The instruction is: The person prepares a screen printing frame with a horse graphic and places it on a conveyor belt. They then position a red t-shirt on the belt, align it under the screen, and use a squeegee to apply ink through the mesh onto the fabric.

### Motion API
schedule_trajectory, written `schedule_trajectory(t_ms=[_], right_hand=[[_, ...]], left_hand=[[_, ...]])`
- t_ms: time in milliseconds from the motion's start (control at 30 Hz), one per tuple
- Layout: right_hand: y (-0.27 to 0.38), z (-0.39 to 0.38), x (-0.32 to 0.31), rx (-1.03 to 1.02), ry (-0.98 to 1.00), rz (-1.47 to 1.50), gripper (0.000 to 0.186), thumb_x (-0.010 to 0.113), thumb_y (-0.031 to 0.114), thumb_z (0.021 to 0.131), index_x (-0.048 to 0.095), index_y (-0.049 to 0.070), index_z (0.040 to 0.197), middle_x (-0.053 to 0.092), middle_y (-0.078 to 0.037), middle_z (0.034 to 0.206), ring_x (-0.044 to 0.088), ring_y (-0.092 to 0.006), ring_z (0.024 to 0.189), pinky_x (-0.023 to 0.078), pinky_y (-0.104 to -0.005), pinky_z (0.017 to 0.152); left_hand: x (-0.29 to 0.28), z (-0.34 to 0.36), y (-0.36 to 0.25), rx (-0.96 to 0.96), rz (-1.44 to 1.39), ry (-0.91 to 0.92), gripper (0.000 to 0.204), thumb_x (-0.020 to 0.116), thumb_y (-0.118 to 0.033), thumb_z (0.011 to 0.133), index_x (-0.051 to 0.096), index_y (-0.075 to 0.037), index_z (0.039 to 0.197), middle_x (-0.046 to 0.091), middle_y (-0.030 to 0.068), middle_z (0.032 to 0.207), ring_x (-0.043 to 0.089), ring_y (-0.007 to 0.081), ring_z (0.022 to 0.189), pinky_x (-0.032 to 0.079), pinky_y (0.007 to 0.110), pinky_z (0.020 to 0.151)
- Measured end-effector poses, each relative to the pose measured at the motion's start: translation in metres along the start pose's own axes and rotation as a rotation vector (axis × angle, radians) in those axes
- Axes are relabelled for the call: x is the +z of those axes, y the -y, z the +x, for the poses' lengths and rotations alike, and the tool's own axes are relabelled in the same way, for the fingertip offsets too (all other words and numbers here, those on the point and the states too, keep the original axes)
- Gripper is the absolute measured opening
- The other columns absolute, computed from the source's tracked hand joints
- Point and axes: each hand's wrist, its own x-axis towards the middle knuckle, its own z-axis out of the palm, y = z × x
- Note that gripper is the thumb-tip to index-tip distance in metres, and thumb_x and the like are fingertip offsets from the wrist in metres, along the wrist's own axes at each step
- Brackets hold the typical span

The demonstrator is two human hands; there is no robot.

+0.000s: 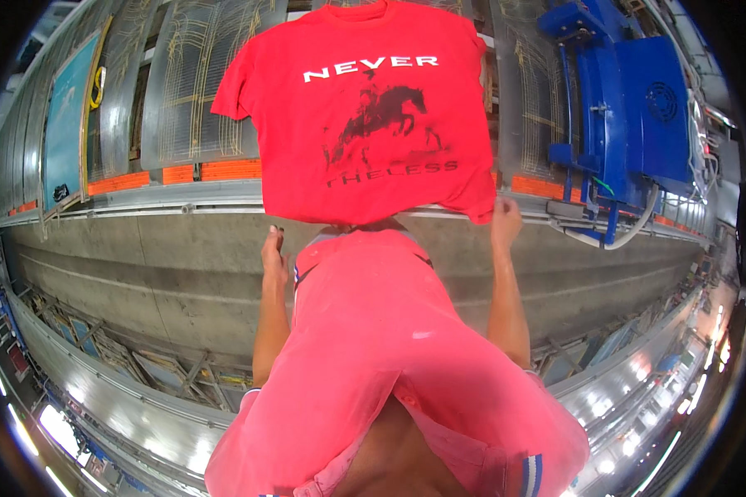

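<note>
A red T-shirt (373, 141) with a white and dark print of a rider on a leaping horse lies spread flat in front of me, its hem toward me. At the hem's right corner, my right hand (506, 222) pinches the cloth between thumb and fingers. My left hand (274, 248) is raised just below the hem's left corner, a little apart from the cloth. Its fingers point up, slightly parted, and I see nothing held in them.
Grey flat boards (203, 108) with yellowish streaks line the long bench under and beside the shirt. A blue machine (646, 116) with hoses stands at the right. To the left leans a framed teal screen (68, 124). A metal rail (191, 197) edges the bench.
</note>
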Motion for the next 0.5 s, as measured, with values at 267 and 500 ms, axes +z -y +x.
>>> schedule_trajectory(t_ms=[267, 500], right_hand=[[-0.015, 0.051, 0.039, 0.014, 0.310, -0.361, 0.039, 0.065, 0.030, 0.088, 0.064, -0.001, 0.112, 0.067, -0.023, 0.102, 0.063, -0.0363, 0.100, 0.047, -0.0425, 0.088], [-0.028, 0.060, -0.004, 0.421, 0.294, 0.775, 0.026, 0.063, 0.019, 0.091, 0.062, 0.000, 0.108, 0.067, -0.006, 0.090, 0.063, -0.0152, 0.074, 0.049, -0.0305, 0.066]], left_hand=[[0.045, -0.023, -0.071, 0.045, 0.218, 0.111, 0.049, 0.076, -0.023, 0.081, 0.056, -0.003, 0.122, 0.062, 0.0109, 0.120, 0.056, 0.0202, 0.114, 0.041, 0.044, 0.097], [0.013, -0.066, -0.068, 0.245, -0.104, 0.182, 0.028, 0.072, -0.018, 0.083, 0.067, 0.002, 0.101, 0.070, 0.0093, 0.100, 0.064, 0.0156, 0.091, 0.049, 0.027, 0.077]])
